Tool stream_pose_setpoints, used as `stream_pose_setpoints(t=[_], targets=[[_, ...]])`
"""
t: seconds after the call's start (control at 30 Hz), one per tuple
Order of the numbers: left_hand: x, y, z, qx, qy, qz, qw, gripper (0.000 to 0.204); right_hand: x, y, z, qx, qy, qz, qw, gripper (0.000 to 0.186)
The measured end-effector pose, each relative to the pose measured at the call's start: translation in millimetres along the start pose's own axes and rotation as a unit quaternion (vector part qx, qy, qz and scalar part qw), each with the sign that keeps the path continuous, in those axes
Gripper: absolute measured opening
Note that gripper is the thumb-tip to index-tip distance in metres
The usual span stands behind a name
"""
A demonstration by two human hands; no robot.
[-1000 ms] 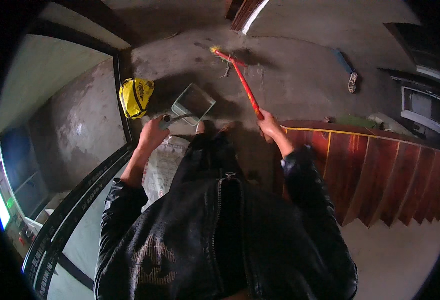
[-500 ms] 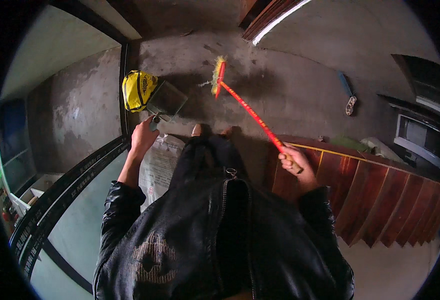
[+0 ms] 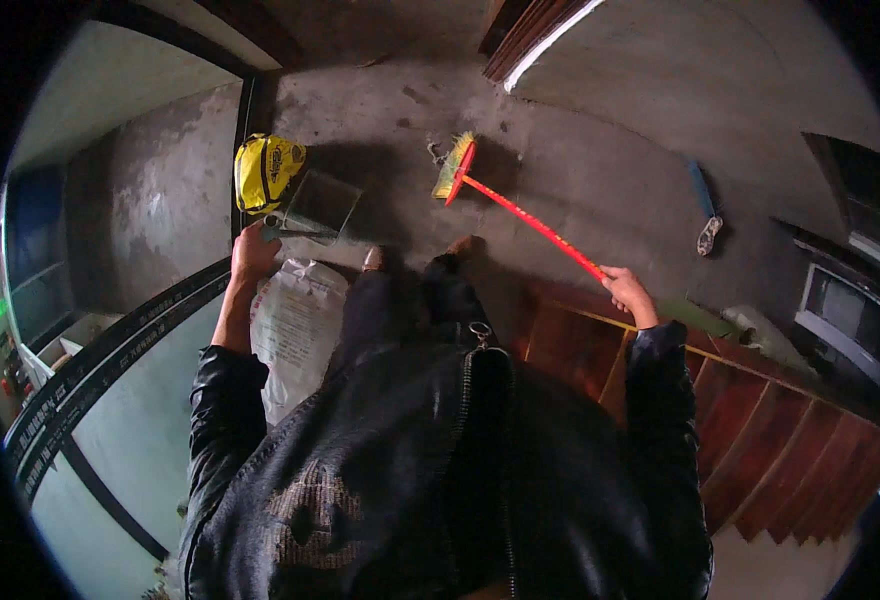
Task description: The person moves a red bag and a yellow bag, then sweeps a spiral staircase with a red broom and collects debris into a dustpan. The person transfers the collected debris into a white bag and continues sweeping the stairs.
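My left hand (image 3: 255, 250) is closed around the handle of a dustpan (image 3: 322, 203), whose translucent greyish pan sits low by the floor. A yellow bag with dark straps (image 3: 268, 174) rests just beyond it. My right hand (image 3: 628, 290) grips the red stick of a broom (image 3: 535, 226) near its upper end. The broom's head, red with yellow-green bristles, is down at the concrete floor, right of the dustpan and apart from it. A small pale wisp of litter (image 3: 434, 153) lies beside the bristles.
A white printed sack (image 3: 298, 325) stands by my left leg. Glass panels with a black frame (image 3: 125, 345) run along the left. Red-brown wooden slats (image 3: 730, 440) fill the right side. A blue and whitish long object (image 3: 705, 208) lies farther right on the floor.
My right hand has moved right and away from me, and the broom head has shifted right and a little nearer. My left hand and the dustpan have moved slightly left.
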State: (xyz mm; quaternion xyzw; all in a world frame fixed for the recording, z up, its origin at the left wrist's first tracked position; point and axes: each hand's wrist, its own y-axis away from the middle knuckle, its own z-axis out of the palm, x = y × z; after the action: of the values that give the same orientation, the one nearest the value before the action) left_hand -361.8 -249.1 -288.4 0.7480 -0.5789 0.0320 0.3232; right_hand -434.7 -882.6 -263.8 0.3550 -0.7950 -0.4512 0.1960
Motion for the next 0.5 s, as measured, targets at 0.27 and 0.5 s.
stream_pose_setpoints(t=[0.27,0.5], targets=[[23.1,5.6,23.1,0.04,-0.003,-0.041,0.998,0.039,20.6,-24.3,-27.5,-0.017,-0.004,-0.017,1.0,0.037],[47.2,-10.1,33.4,0.072,-0.027,-0.018,0.997,0.04,38.2,-37.5,-36.7,-0.023,0.006,-0.04,0.999,0.037]])
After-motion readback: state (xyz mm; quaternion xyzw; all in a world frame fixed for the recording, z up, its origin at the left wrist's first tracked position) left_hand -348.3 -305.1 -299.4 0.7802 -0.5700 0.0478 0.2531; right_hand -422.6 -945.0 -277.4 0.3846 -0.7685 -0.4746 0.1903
